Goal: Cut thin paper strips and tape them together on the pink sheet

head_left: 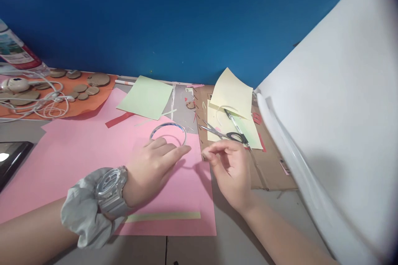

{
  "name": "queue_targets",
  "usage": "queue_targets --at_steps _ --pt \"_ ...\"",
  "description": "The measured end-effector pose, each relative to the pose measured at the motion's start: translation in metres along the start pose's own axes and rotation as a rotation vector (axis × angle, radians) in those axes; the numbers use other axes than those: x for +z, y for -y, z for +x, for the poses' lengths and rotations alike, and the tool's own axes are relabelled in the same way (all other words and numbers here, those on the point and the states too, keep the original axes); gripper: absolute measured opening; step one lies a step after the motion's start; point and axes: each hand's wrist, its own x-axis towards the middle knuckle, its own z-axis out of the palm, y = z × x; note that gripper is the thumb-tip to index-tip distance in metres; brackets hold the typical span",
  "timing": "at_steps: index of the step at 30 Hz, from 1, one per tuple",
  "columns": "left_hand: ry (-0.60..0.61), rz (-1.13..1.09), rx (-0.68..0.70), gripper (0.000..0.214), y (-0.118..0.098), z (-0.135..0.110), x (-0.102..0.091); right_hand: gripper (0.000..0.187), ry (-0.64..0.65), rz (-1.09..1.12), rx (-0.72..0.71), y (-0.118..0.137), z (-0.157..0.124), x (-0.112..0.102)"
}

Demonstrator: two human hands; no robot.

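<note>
My left hand (157,161), with a watch and a grey scrunchie at its wrist, is closed over the near edge of a thin roll of tape (168,124). Its curled fingers hide that part of the ring, and the thumb side points right. Across a small gap, my right hand (231,169) pinches thumb and forefinger together; something tiny shows at the tips, too small to name. Under the left hand lies a pink paper sheet (93,165), with a pale yellow-green strip (164,216) along its near edge. Just beyond the right hand are scissors (222,133).
A clear pen (238,126) lies by the scissors on yellow paper (231,93) and cardboard (273,169). Green paper (146,97) and a red strip (120,119) lie further back. Left are earphones (56,95), cardboard discs (98,79), a bottle (18,51) and a black device (12,159).
</note>
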Motion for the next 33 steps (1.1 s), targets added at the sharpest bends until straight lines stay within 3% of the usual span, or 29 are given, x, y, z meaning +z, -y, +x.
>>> queue_targets --at_steps 5,11,17,22,27,30,33 --pt "0.090 0.078 -0.046 0.026 0.000 0.006 -0.014 0.015 0.162 -0.258 -0.022 0.005 0.004 -0.002" --pt "0.091 0.103 -0.050 0.030 0.001 0.005 -0.014 0.004 0.234 -0.268 -0.019 0.004 0.006 -0.002" --pt "0.124 0.150 -0.048 0.052 0.007 0.003 -0.004 0.005 0.243 -0.318 0.050 0.001 0.008 -0.003" --pt "0.237 0.152 -0.188 0.055 0.019 0.003 0.005 0.008 0.198 -0.357 0.121 -0.001 0.012 -0.005" --pt "0.238 0.082 -0.270 0.035 0.027 0.013 -0.016 0.010 0.190 -0.324 0.216 -0.005 0.016 -0.009" --pt "0.210 0.100 -0.164 0.033 0.033 0.019 -0.031 0.010 0.181 -0.277 0.218 -0.012 0.019 -0.008" --pt "0.189 0.108 -0.116 0.031 0.040 0.018 -0.037 0.009 0.151 -0.272 0.127 -0.018 0.023 -0.003"
